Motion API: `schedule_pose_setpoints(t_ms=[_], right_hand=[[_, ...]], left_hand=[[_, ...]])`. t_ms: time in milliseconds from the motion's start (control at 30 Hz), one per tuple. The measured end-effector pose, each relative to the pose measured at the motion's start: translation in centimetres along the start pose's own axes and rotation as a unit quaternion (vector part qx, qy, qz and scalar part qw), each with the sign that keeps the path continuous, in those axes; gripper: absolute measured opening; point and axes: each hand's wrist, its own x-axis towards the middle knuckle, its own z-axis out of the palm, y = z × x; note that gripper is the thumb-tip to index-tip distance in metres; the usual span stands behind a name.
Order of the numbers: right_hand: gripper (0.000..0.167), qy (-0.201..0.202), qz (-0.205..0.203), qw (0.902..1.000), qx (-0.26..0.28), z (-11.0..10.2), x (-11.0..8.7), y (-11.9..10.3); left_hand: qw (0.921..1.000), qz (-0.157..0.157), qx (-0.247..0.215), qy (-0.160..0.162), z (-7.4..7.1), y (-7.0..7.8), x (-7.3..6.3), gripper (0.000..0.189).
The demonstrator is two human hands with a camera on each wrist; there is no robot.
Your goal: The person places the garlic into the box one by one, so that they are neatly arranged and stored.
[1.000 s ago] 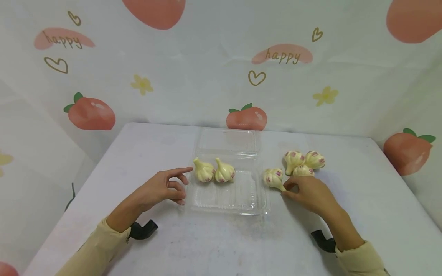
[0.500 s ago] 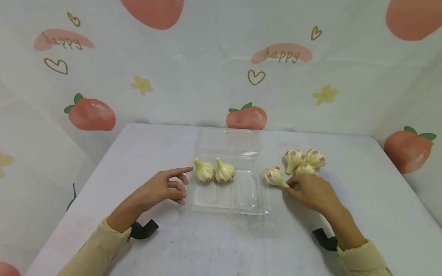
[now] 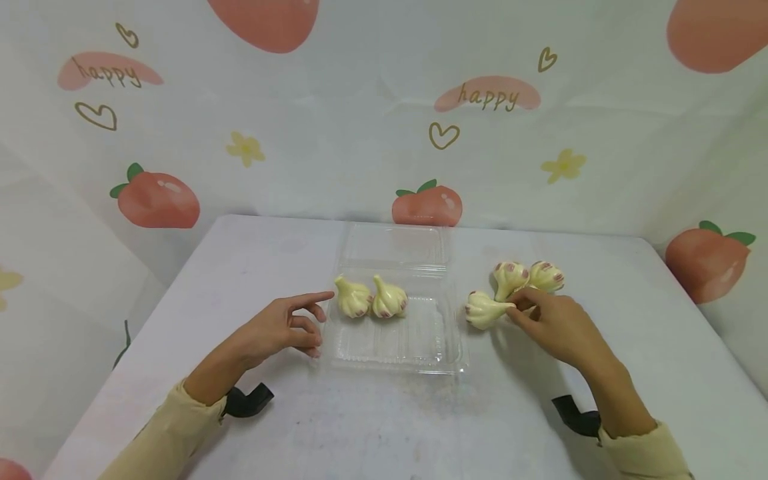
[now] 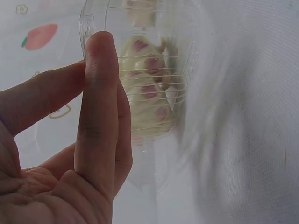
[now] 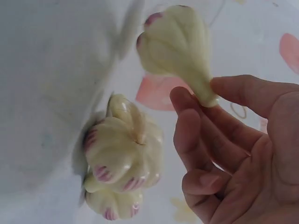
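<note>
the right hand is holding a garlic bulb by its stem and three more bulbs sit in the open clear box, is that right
Not quite: the head view shows two bulbs in the open clear box, not three. The right hand is holding a garlic bulb by its stem.

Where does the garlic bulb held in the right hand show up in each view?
Head: right of centre, the held bulb is beside the clear container, its stem pinched by the right hand.
Left wrist: I can't make it out; the two bulbs visible are in the container.
Right wrist: top, slightly right of centre.
Shared landmark: the peach-print backdrop, in all three.
</note>
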Motion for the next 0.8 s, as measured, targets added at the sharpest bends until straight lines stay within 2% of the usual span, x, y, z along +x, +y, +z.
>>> schedule_pose_setpoints(t_ms=[167, 367, 633, 800], right_hand=[[0.03, 0.014, -0.012, 0.9997, 0.017, -0.5, -0.1, 0.0], [0.027, 0.019, -0.029, 0.9991, 0.023, -0.7, -0.2, -0.2], [0.02, -0.006, -0.054, 0.9958, 0.074, 1.6, 0.4, -0.5], [0.035, -0.016, -0.06, 0.9948, 0.081, 2.8, 0.7, -0.2]], left_hand=[[1.0, 0.001, 0.001, 0.005, 0.1, 0.0, 0.0, 0.078], [0.9999, -0.001, 0.001, 0.014, 0.2, -0.1, 0.1, 0.077], [0.9998, -0.006, 0.0, 0.016, 0.1, 0.0, -0.1, 0.078], [0.9999, -0.001, -0.001, 0.015, 0.1, 0.1, 0.0, 0.077]])
